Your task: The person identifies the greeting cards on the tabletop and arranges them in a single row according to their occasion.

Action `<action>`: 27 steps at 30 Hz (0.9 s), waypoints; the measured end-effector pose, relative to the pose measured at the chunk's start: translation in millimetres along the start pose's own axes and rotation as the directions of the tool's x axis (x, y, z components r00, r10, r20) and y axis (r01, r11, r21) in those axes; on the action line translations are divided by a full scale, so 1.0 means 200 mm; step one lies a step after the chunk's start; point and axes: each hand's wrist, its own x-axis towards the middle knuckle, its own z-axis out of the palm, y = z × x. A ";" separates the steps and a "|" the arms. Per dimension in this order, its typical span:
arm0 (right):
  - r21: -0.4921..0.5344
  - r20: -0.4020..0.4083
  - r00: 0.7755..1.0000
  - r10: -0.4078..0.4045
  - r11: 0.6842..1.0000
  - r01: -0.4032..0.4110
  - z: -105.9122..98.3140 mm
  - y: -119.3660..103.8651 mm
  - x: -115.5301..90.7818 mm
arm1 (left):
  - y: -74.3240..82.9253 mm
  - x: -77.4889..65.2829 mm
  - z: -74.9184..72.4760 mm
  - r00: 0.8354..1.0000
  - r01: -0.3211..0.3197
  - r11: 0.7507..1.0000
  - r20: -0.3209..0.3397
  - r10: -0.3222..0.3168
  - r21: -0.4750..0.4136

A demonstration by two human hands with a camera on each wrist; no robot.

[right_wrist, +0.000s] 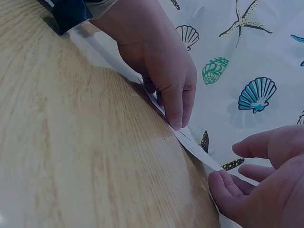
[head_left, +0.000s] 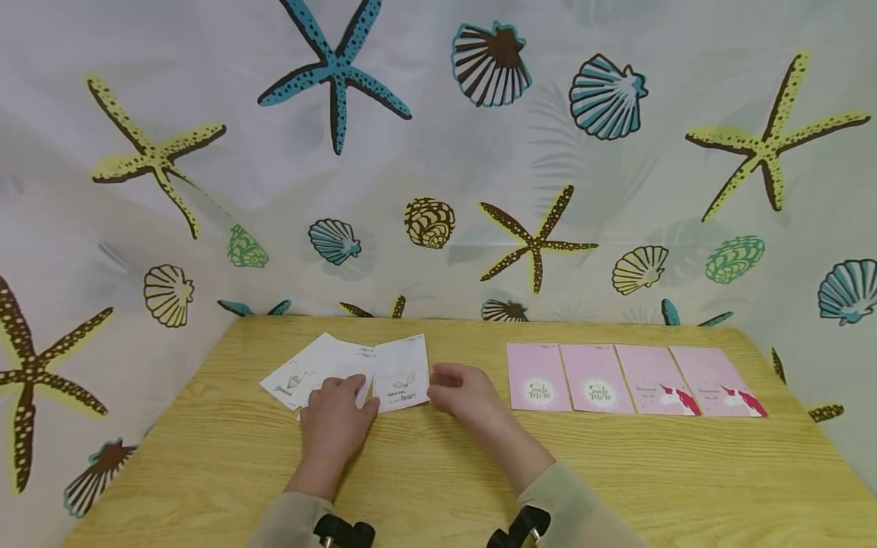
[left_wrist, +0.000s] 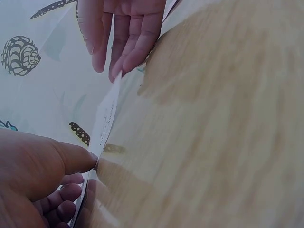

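Under left hand (head_left: 336, 418), thumb and fingers apart: white cards (head_left: 320, 362), script blurred. Between hands: card (head_left: 400, 359) reading "heart", right hand (head_left: 473, 396) touching its edge, fingers loosely bent. Rightward on tabletop (head_left: 425, 487): pink "Smile More" cards (head_left: 537, 365).

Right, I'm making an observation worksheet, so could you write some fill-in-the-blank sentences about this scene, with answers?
1. The row on the person's right holds ____ pink cards.
2. On the white card beside the right hand, the largest printed word is ____.
3. The backdrop is printed with shells and five-armed ____.

Missing words: four; heart; starfish.
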 end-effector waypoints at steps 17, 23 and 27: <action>0.041 0.012 1.000 0.014 0.999 -0.014 0.04 0.02 -0.01 | 0.00 0.00 0.00 1.000 0.007 1.000 0.011 -0.007 0.002; 0.028 0.020 1.000 0.009 1.000 -0.010 0.05 0.03 -0.01 | 0.00 -0.01 0.00 1.000 0.001 1.000 -0.006 -0.001 -0.004; 0.055 0.021 0.999 0.032 0.998 -0.033 0.05 0.02 -0.01 | 0.00 -0.01 -0.02 0.999 -0.011 1.000 -0.038 0.010 -0.024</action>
